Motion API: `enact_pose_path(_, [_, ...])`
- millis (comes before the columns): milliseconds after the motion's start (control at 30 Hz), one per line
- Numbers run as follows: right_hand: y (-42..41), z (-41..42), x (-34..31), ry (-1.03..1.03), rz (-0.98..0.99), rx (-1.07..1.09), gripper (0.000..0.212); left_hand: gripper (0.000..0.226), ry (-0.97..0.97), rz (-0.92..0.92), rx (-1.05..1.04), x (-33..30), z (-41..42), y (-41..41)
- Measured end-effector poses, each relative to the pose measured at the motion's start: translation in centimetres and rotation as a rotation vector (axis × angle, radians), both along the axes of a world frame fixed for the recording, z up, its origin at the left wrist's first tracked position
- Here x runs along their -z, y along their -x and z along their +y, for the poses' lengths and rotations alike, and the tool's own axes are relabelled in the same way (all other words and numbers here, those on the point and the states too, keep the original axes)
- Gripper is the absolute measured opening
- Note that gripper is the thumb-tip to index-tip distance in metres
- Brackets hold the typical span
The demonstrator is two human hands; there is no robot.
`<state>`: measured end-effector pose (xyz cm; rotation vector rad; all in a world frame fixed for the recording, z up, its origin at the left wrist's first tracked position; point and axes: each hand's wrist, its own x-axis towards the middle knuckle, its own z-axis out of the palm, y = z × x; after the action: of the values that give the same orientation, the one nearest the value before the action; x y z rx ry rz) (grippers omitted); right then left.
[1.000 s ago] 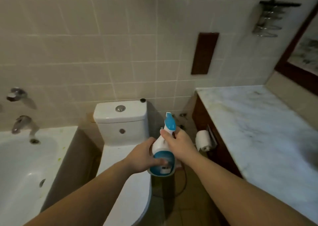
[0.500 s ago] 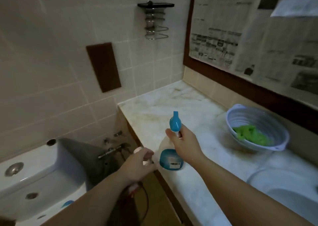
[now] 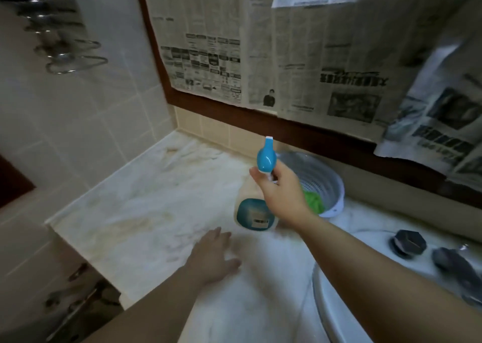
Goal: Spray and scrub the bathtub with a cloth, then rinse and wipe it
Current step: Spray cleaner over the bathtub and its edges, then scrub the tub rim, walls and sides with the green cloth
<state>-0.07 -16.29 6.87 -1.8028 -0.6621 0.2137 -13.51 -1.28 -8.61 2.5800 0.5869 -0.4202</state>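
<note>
- right hand (image 3: 283,195) is wrapped round the neck of the spray bottle (image 3: 257,213), held over the marble counter (image 3: 146,212)
- left hand (image 3: 212,258) is flat, fingers spread, holding nothing
- green cloth (image 3: 314,201), I think, sits in the white basket (image 3: 330,183) right behind

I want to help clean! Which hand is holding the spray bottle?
The right hand. Its fingers wrap the neck of the spray bottle, under the blue nozzle. The left hand holds nothing; it lies open over the counter.
</note>
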Motion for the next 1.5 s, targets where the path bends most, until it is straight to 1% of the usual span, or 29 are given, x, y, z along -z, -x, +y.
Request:
enact_pose_path(67, [-1.6, -0.1, -0.6, -0.015, 0.001, 0.048, 0.021, 0.099, -0.096, 0.063, 0.109, 0.7, 0.1, -2.0])
enact_pose_path(133, [-3.2, -0.2, -1.3, -0.042, 0.008, 0.12, 0.02, 0.103, -0.159, 0.08, 0.21, 1.2, 0.1, -3.4])
enact_pose_path(267, [-6.8, 0.0, -1.9, -0.079, -0.017, 0.215, 0.019, 0.116, -0.201, 0.072, 0.284, 2.2, 1.3, -5.3])
enact_pose_path(333, [-8.6, 0.3, -1.4, -0.069, -0.017, 0.258, 0.015, 0.122, -0.202, 0.068, 0.322, 2.7, 2.1, -5.8])
enact_pose_path(400, [-10.4, 0.7, -0.6, -0.021, -0.023, 0.28, 0.013, 0.124, -0.192, 0.062, 0.347, 3.0, 2.7, -5.9])
enact_pose_path(533, [-13.7, 0.7, 2.0, 0.137, -0.006, 0.255, 0.017, 0.124, -0.183, 0.082, 0.335, 3.5, 3.1, -6.1])
enact_pose_path(600, [-15.1, 0.6, 3.9, 0.193, 0.032, 0.251, 0.02, 0.126, -0.182, 0.081, 0.326, 3.8, 3.0, -6.1])
enact_pose_path(667, [-15.9, 0.3, 5.4, 0.202, 0.107, 0.256, 0.026, 0.127, -0.179, 0.078, 0.318, 4.0, 3.1, -6.2])
enact_pose_path(767, [-15.8, -0.2, 6.2, 0.236, 0.169, 0.3, 0.035, 0.128, -0.158, 0.083, 0.312, 4.1, 3.2, -6.2])
enact_pose_path(833, [-15.3, -0.8, 6.3, 0.262, 0.18, 0.346, 0.037, 0.128, -0.144, 0.085, 0.317, 3.9, 3.2, -6.2])
enact_pose_path(900, [-14.3, -1.4, 6.1, 0.331, 0.178, 0.399, 0.043, 0.128, -0.135, 0.079, 0.32, 3.8, 3.3, -6.1])
enact_pose_path(967, [-12.6, -2.0, 6.0, 0.466, 0.082, 0.522, 0.051, 0.128, -0.136, 0.071, 0.318, 3.6, 3.3, -6.2])
enact_pose_path(1000, [-11.5, -2.3, 6.1, 0.534, -0.011, 0.583, 0.055, 0.129, -0.138, 0.071, 0.318, 3.5, 3.3, -6.2])
enact_pose_path(1033, [-10.3, -2.5, 6.1, 0.61, -0.097, 0.595, 0.058, 0.129, -0.139, 0.074, 0.32, 3.4, 3.2, -6.3])
enact_pose_path(1100, [-8.4, -2.7, 6.4, 0.81, -0.153, 0.488, 0.058, 0.13, -0.139, 0.089, 0.321, 3.1, 3.2, -6.3])
enact_pose_path(1167, [-7.1, -2.6, 7.0, 0.966, -0.126, 0.362, 0.052, 0.132, -0.137, 0.106, 0.308, 2.8, 3.1, -6.5])
enact_pose_path(1200, [-6.9, -2.6, 7.3, 0.974, -0.118, 0.348, 0.048, 0.133, -0.137, 0.119, 0.303, 2.6, 3.0, -6.6])
enact_pose_path(1267, [-6.6, -2.6, 7.3, 0.854, -0.09, 0.379, 0.041, 0.133, -0.15, 0.147, 0.305, 1.9, 2.8, -6.9])
enact_pose_path(1333, [-6.2, -2.2, 6.1, 0.672, -0.08, 0.413, 0.029, 0.126, -0.157, 0.162, 0.298, 0.9, 2.6, -7.3])
enact_pose_path(1367, [-5.9, -2.0, 5.2, 0.605, -0.081, 0.41, 0.019, 0.117, -0.149, 0.133, 0.268, 0.2, 2.6, -7.6])
enact_pose_path(1400, [-5.6, -1.9, 4.3, 0.559, -0.083, 0.398, 0.011, 0.104, -0.129, 0.063, 0.21, -0.5, 2.6, -7.9])
enact_pose_path(1500, [-4.6, -1.5, 2.1, 0.518, -0.095, 0.364, 0.011, 0.06, 0.018, -0.31, 0.029, -3.3, 2.6, -9.2])
